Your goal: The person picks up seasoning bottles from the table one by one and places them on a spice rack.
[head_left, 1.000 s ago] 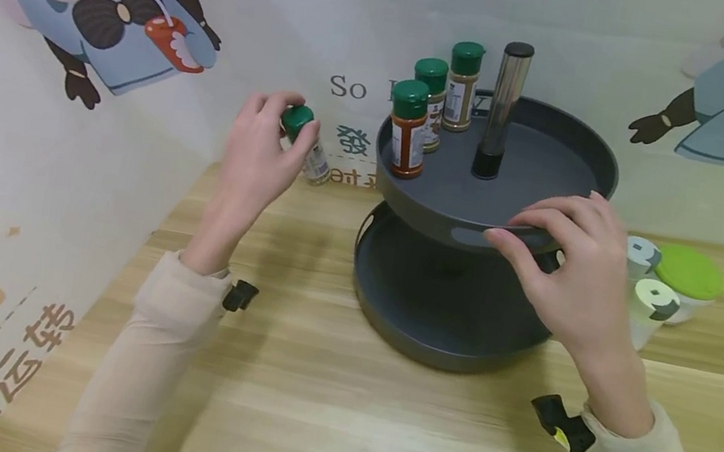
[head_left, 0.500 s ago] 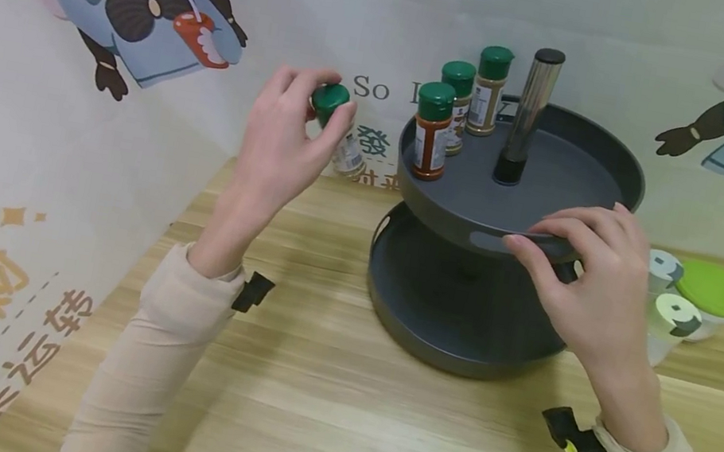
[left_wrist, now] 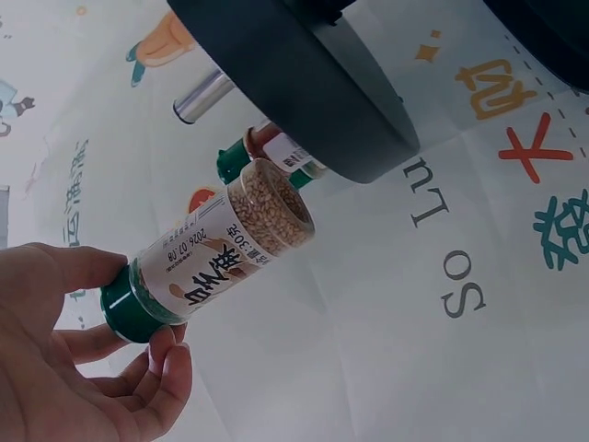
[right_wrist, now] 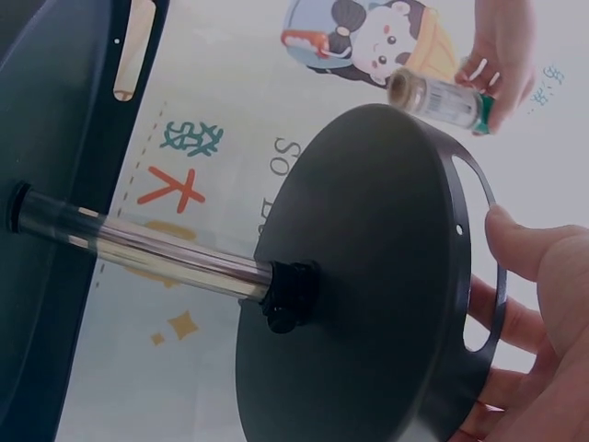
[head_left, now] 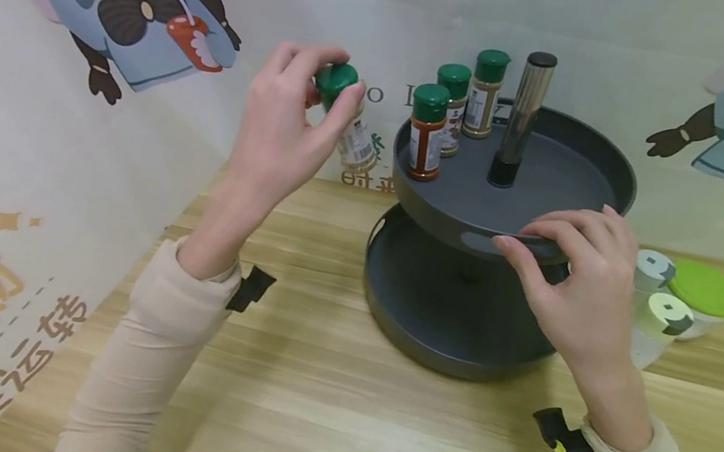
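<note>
My left hand (head_left: 290, 116) pinches a spice jar (left_wrist: 216, 249) by its green cap, holding it tilted in the air left of the upper tray. Pale seeds fill the far end of this clear jar, and a white label wraps it. My right hand (head_left: 576, 288) grips the near rim of the dark two-tier rack's upper tray (head_left: 572, 150), thumb and fingers at the handle slot, as the right wrist view shows. On that tray's left side stand three green-capped spice jars, the nearest a red one (head_left: 425, 144). A metal post (head_left: 524, 117) rises from the tray's middle.
The lower tray (head_left: 448, 354) sits on the wooden table (head_left: 326, 430) beneath the upper one. Right of the rack stand two white-topped containers (head_left: 661, 319) and a tub with a green lid (head_left: 707, 288). A printed backdrop (head_left: 343, 4) closes off the back and left.
My left hand has lifted the seed jar up and moved it right, closer to the upper tray. The right hand keeps its hold on the rim. The head view has shifted slightly.
</note>
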The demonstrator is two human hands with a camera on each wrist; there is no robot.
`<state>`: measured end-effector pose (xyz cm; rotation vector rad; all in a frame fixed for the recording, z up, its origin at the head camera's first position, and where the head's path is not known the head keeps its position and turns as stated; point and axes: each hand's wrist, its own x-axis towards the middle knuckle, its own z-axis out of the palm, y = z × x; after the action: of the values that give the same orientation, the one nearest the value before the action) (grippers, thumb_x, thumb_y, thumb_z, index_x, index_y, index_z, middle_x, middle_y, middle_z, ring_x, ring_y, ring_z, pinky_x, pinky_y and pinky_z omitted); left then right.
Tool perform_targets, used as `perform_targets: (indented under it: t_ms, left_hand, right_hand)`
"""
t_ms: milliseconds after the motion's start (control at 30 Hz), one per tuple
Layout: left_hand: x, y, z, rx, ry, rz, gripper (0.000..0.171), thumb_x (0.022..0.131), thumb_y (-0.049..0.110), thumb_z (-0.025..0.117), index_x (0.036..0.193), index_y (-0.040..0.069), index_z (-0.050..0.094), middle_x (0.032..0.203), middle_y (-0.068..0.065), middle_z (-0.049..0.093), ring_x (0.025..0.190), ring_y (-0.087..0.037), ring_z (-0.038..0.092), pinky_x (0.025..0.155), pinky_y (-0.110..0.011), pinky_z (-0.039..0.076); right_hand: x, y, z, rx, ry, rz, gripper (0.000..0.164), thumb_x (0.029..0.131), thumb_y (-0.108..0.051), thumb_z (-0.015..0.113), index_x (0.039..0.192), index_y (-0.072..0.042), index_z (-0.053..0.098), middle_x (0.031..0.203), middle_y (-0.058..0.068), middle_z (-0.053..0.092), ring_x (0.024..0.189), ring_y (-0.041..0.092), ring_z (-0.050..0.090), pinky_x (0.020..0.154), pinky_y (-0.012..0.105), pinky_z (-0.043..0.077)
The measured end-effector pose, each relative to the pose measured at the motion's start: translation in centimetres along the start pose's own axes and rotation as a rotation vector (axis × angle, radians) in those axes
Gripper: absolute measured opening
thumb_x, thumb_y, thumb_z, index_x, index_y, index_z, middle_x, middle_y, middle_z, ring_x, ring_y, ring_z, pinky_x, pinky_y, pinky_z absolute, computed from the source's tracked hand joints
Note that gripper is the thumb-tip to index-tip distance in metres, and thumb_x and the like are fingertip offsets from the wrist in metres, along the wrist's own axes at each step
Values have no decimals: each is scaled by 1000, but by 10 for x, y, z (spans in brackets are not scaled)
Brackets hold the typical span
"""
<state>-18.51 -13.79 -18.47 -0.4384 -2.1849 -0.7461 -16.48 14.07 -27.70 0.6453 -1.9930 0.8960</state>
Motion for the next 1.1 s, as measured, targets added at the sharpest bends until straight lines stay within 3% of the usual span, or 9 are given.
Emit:
perform_targets:
  t_ms: [400,700,1100]
  left_hand:
    - [12,20,2,3,-36,37,40,91,33,54,116,2,59,101,-12,51,75,-13,47,74,-16,43]
    - [18,33,12,10,-79,47,39,91,33,53,118,5,58,103,-10,52,78,-14,46,71,-22,40]
    - [19,40,33,-18,-167,57,37,91,31,53,118,6,57,104,-9,50,85,-16,48,74,-18,40]
  right_hand:
    - [-3,-1,1,-38,9,22,27,65,-19,83,79,-2,68,85,12,63,88,29,53,104,45,22]
    - [-3,-2,4,-36,34,-23,27,65,-20,82,78,-2,68,85,12,63,86,30,53,103,45,23]
    - [-3,-3,6,-39,38,-33,26,67,-21,82,78,-2,68,85,11,63,87,30,53,103,45,23]
